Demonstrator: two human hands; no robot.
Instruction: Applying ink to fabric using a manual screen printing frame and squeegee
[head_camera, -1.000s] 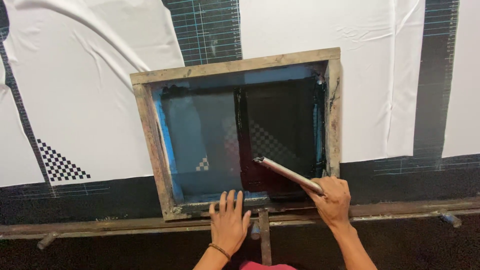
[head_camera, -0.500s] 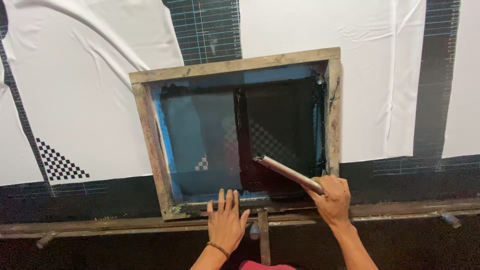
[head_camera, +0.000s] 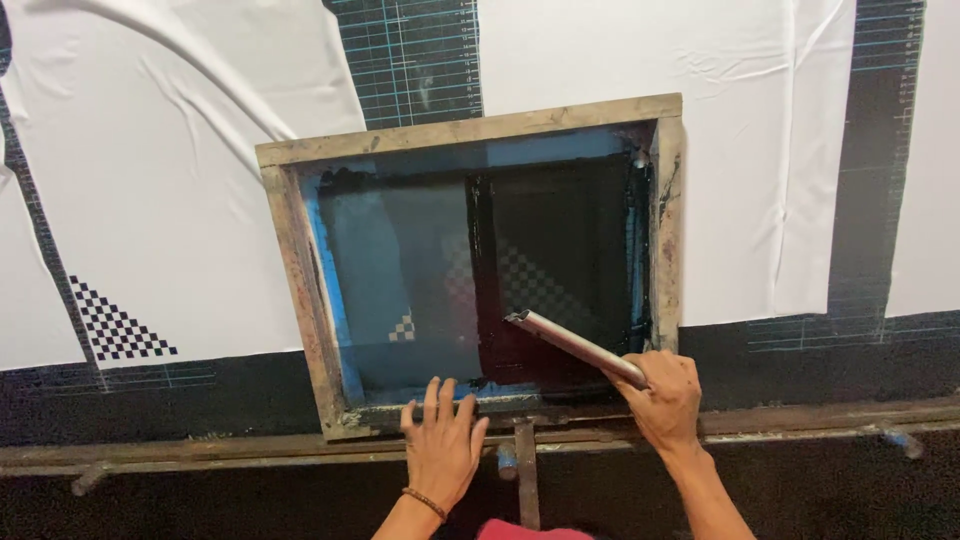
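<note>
1. Squeegee (head_camera: 575, 346): long pale bar w/ handle end in my right hand (head_camera: 663, 398), blade end out left-far, lying slanted across the near-right part of the screen mesh, over wet black ink.
2. Right hand: fist closed tight round the squeegee's near end, just at the frame's near-right corner.
3. Left hand (head_camera: 442, 443): open, fingers spread flat, pressing on the near rail of the wooden screen frame (head_camera: 470, 130), approx mid-left. Beaded bracelet on the wrist.
4. Frame: rectangular, worn wood, blue tape inside edges; left half of mesh is lighter, right half dark w/ a faint checker pattern.
5. Under it: white fabric (head_camera: 180, 200) w/ black printed strips & checker patch at left.
6. Near edge: metal rail (head_camera: 800, 420) running left-right below the frame.
</note>
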